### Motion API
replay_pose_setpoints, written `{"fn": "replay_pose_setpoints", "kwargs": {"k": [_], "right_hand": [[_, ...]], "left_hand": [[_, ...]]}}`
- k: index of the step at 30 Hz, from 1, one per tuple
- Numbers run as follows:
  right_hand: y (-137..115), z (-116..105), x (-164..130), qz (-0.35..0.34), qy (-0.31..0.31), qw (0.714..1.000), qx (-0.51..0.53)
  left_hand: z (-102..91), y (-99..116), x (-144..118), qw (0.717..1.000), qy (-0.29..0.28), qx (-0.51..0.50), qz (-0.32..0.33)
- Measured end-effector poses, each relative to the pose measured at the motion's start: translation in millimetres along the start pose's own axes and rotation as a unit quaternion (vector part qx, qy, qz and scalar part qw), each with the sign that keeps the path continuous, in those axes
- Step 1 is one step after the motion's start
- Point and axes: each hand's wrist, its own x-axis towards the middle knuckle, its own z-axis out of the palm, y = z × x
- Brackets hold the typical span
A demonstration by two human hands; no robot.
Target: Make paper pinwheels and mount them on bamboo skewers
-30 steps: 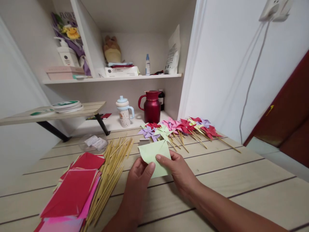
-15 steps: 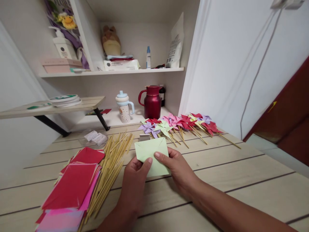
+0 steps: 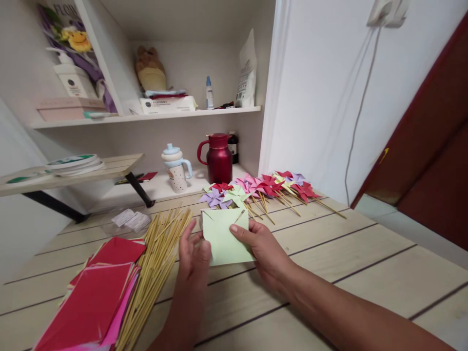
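A light green square of paper [image 3: 226, 243] with diagonal slits at its upper corners is held up over the table. My right hand [image 3: 265, 246] pinches its right side, thumb on the near face and fingers behind. Beside the left edge, my left hand [image 3: 193, 256] is open, its thumb and fingers apart; whether it still brushes the paper I cannot tell. To the left lie a bundle of thin wooden sticks [image 3: 153, 273] and a stack of coloured paper sheets [image 3: 89, 302], red on top. Behind the green paper, finished paper pinwheels [image 3: 270, 184] lie in a row.
A red jug [image 3: 219, 161] and a lidded cup [image 3: 177, 170] stand at the back under a shelf [image 3: 153, 116]. On the left is a small raised stand [image 3: 113, 168] with black legs. A clear packet [image 3: 129, 220] lies near the sticks.
My left hand has let go of the paper's left side, and its fingers have spread apart. My right hand keeps its pinch. The camera view has shifted to the right.
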Motion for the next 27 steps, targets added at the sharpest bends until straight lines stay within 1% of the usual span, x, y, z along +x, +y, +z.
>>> {"fn": "replay_pose_setpoints", "kwargs": {"k": [2,4,6,9,10,11,14,16,17,19,23,27], "right_hand": [[-3.4,-0.8,0.6,0.011,0.005,1.000,0.011],[-6.0,-1.7,0.9,0.015,0.010,1.000,0.018],[-7.5,-2.2,0.8,0.011,0.011,1.000,0.022],[-7.6,-2.1,0.0,0.015,0.003,1.000,0.019],[-7.1,-2.0,-0.3,0.016,-0.001,1.000,0.016],[-6.5,-1.9,-0.6,0.017,-0.004,1.000,0.012],[-4.6,-1.8,-1.6,0.014,-0.017,1.000,0.001],[-3.9,-1.6,-2.3,0.013,-0.026,1.000,-0.009],[-3.9,-1.5,-2.6,0.011,-0.031,0.999,-0.015],[-4.3,-1.1,-3.1,0.002,-0.038,0.999,-0.031],[-5.9,-1.2,-4.1,-0.021,-0.043,0.995,-0.088],[-6.1,-1.9,-6.4,-0.034,-0.049,0.991,-0.122]], "left_hand": [[-1.9,2.3,0.7,0.999,-0.002,0.010,0.046],[-3.6,6.0,-0.5,0.997,-0.016,0.033,0.074],[-5.8,10.2,-2.2,0.990,-0.029,0.094,0.104],[-11.0,15.3,-2.3,0.969,-0.041,0.191,0.151],[-13.1,16.2,-1.3,0.965,-0.050,0.207,0.156],[-15.1,16.4,0.1,0.964,-0.060,0.214,0.147],[-19.8,13.2,4.8,0.973,-0.084,0.200,0.082],[-21.5,9.1,7.0,0.980,-0.069,0.182,0.051],[-22.0,7.2,7.8,0.981,-0.061,0.179,0.047],[-22.9,4.7,8.7,0.978,-0.054,0.192,0.062],[-25.2,6.6,9.8,0.959,-0.083,0.246,0.114],[-25.1,10.9,9.9,0.937,-0.073,0.302,0.161]]}}
